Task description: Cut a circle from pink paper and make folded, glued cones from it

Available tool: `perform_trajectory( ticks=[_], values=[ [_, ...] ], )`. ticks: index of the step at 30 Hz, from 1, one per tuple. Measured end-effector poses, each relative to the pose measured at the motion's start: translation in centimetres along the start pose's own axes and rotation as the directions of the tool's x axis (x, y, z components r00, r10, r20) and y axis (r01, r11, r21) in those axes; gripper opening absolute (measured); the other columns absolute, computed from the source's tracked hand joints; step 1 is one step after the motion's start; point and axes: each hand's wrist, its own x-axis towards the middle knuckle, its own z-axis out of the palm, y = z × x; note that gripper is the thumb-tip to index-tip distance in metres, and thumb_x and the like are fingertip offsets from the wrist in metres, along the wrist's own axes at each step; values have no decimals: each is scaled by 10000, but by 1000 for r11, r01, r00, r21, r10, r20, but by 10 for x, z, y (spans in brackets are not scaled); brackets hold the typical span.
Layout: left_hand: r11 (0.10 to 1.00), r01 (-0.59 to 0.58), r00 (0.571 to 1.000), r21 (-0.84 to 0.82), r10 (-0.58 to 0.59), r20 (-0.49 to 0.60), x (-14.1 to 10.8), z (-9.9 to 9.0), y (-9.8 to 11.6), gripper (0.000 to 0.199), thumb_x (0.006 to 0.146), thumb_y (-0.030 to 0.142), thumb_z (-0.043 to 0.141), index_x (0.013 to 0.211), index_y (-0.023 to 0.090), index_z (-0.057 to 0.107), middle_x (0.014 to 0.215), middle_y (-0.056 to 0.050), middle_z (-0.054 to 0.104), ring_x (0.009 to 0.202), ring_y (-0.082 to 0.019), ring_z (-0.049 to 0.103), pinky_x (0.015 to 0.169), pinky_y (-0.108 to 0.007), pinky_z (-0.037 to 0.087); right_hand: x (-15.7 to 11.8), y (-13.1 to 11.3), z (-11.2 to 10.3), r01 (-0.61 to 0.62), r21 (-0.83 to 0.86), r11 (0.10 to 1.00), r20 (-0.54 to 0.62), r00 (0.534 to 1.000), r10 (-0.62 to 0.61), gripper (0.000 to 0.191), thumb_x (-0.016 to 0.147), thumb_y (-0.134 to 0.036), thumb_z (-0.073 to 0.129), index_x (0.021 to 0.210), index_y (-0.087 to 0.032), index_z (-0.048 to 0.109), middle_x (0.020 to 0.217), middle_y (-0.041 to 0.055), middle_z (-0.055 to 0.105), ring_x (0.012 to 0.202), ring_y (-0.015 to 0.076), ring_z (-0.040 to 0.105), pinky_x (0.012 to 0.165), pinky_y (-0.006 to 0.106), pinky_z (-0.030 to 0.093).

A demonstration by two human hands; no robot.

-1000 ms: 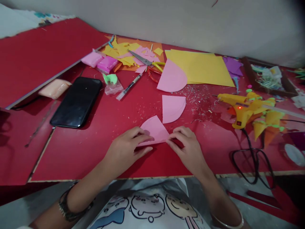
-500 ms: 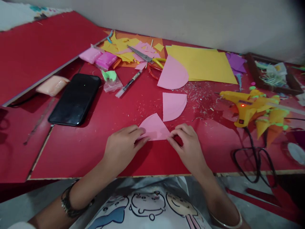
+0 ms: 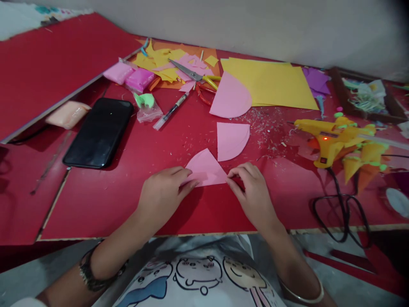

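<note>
A pink paper wedge (image 3: 207, 169) lies near the table's front edge, between my two hands. My left hand (image 3: 166, 189) pinches its left corner between thumb and fingers. At the right corner, the thumb and fingertips of my right hand (image 3: 251, 189) are closed on the same paper. Just beyond it lies a second pink wedge (image 3: 233, 140), flat and touching neither hand. Farther back, a larger pink half-round piece (image 3: 231, 96) overlaps the edge of the yellow sheets (image 3: 271, 83).
Scissors (image 3: 194, 76) rest on paper scraps at the back. A pen (image 3: 171, 111), a black phone (image 3: 99, 132) and clay packets (image 3: 139, 79) lie left. On the right are a glue gun (image 3: 326, 138) with its cord, and a brown tray (image 3: 335, 91).
The pinched paper and both hands are almost where they were. The whole view has shifted slightly, with the table items a little higher and farther left.
</note>
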Motion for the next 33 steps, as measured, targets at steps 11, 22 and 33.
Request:
perform_trajectory(
  ticks=[11,22,33],
  values=[
    [996,79,990,-51,-73,122,4,-5,3,291,859,408,459,920,190,641,817,-41,640,742,-181,588,604,-262,403,-3,4,-6,46,88,995,14,999,-47,170,880,-210,408,949,-186,562,935,53,547,890,182,488,798,321,377],
    [999,53,997,8,-54,59,3,-1,5,327,836,470,464,891,192,627,794,-43,628,720,-193,582,565,-273,378,2,-9,2,-5,-141,990,25,1000,8,126,839,-306,520,781,-201,559,833,11,531,803,177,455,705,302,321],
    [992,84,994,98,-90,57,4,0,6,319,846,460,440,722,187,548,678,-14,548,596,-157,504,481,-260,246,3,-13,4,-11,-193,981,27,1000,16,133,840,-273,524,739,-187,538,828,3,546,789,165,453,674,300,297]
  ],
)
